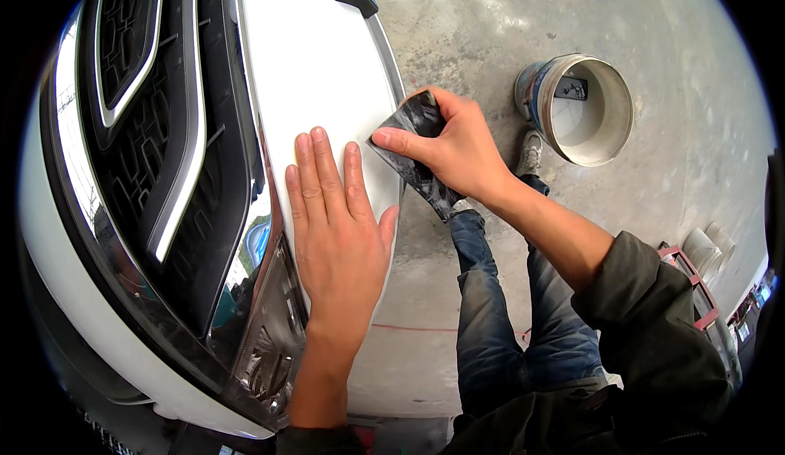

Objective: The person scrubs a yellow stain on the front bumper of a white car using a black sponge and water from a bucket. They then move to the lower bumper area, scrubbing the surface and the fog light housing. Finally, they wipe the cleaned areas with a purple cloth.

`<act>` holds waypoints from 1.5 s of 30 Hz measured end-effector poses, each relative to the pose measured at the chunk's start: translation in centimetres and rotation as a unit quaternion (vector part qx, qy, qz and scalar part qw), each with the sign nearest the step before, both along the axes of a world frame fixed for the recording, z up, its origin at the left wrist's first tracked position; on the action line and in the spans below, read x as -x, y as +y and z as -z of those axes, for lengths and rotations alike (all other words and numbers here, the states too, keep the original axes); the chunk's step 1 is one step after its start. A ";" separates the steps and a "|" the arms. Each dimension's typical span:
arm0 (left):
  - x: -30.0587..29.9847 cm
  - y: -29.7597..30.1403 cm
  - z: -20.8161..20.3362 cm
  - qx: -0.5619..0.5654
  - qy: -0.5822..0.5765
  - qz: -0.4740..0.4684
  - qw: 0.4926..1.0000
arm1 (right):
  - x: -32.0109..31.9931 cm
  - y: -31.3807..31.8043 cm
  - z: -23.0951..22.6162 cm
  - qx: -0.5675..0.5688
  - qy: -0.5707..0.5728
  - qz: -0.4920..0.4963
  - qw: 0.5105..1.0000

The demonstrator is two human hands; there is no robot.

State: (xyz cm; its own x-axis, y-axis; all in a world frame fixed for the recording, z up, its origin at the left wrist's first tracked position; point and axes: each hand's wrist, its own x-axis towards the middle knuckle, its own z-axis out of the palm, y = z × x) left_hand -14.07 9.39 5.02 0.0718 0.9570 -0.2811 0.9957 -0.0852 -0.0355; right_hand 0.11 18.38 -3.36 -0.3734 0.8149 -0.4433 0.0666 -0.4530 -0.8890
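My left hand (337, 226) lies flat on the white car panel (307, 54), its fingers stretched out toward the far end. To the right of it, my right hand (458, 140) pinches a dark, wet-looking sheet of sandpaper (419, 173) between thumb and fingers. The sandpaper has pale smears and hangs bent over the panel's right edge, one corner reaching onto the white surface. Most of the right fingers are hidden behind the sheet.
Left of the panel are the car's dark grille (147, 152) with chrome strips and a headlight (274, 357). An open bucket (623, 120) stands on the concrete floor (458, 30), a dark rectangular piece inside. A red frame (695, 287) and white containers (710, 246) are farther right.
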 end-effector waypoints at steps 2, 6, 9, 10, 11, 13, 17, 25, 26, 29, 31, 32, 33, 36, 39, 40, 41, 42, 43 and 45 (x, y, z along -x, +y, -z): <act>0.0 -1.5 -0.2 0.025 -0.021 -0.023 0.999 | 1.3 1.0 0.0 -0.036 -0.005 -0.016 0.999; -1.0 -5.0 -1.9 0.071 -0.049 -0.054 0.995 | 5.1 2.0 -0.4 -0.181 -0.050 -0.044 0.981; -1.3 -6.4 -2.5 0.095 -0.063 -0.072 0.991 | 6.7 2.4 -1.9 -0.184 -0.088 -0.019 0.979; -1.2 -6.5 -2.5 0.094 -0.067 -0.070 0.991 | 6.8 2.1 -2.2 -0.183 -0.098 -0.010 0.978; -1.1 -6.6 -2.5 0.093 -0.071 -0.067 0.991 | 6.9 1.3 -1.8 -0.200 -0.086 -0.011 0.976; -1.0 -6.6 -2.5 0.091 -0.077 -0.064 0.991 | 6.2 0.6 -1.8 -0.214 -0.074 -0.042 0.973; -0.9 -7.0 -2.3 0.087 -0.081 -0.068 0.991 | 7.3 2.8 -2.0 -0.200 -0.098 -0.035 0.974; -1.0 -9.3 -2.4 0.067 -0.067 -0.094 0.991 | 5.8 1.3 -2.1 -0.216 -0.086 -0.084 0.969; -1.0 -9.4 -2.5 0.069 -0.059 -0.100 0.991 | 6.3 2.1 -2.1 -0.201 -0.094 -0.070 0.972; -1.6 -8.9 -2.3 0.065 -0.047 -0.095 0.992 | 4.9 -1.0 -1.8 -0.229 -0.071 -0.086 0.967; -1.7 -8.2 -2.3 0.062 -0.035 -0.083 0.994 | 2.2 -3.0 -1.2 -0.200 -0.077 -0.125 0.969; -1.8 -7.7 -2.2 0.060 -0.018 -0.083 0.995 | 0.8 -4.2 -0.2 -0.183 -0.080 -0.123 0.972; -1.9 -7.1 -2.1 0.058 -0.001 -0.082 0.995 | -1.0 -5.0 0.8 -0.143 -0.106 -0.114 0.977; -1.7 -3.7 -0.9 0.026 0.050 -0.058 0.997 | -7.7 -6.5 3.4 -0.048 -0.168 -0.081 0.981; -1.0 1.1 0.8 -0.018 0.103 -0.009 0.994 | -14.3 -8.1 6.4 0.005 -0.198 -0.041 0.979; -0.4 2.7 1.2 -0.032 0.116 0.007 0.993 | -16.2 -8.1 6.9 0.026 -0.195 -0.020 0.980; -0.1 4.0 1.6 -0.046 0.130 0.023 0.990 | -18.1 -8.1 7.7 0.043 -0.212 -0.009 0.976; -0.1 5.1 1.9 -0.052 0.139 0.027 0.989 | -19.8 -7.9 8.3 0.061 -0.230 0.001 0.971; -0.3 6.2 2.5 -0.059 0.144 0.033 0.987 | -21.5 -7.5 8.9 0.084 -0.231 0.021 0.969; -0.4 7.0 3.2 -0.064 0.145 0.039 0.987 | -24.8 -7.1 10.9 0.107 -0.223 0.076 0.966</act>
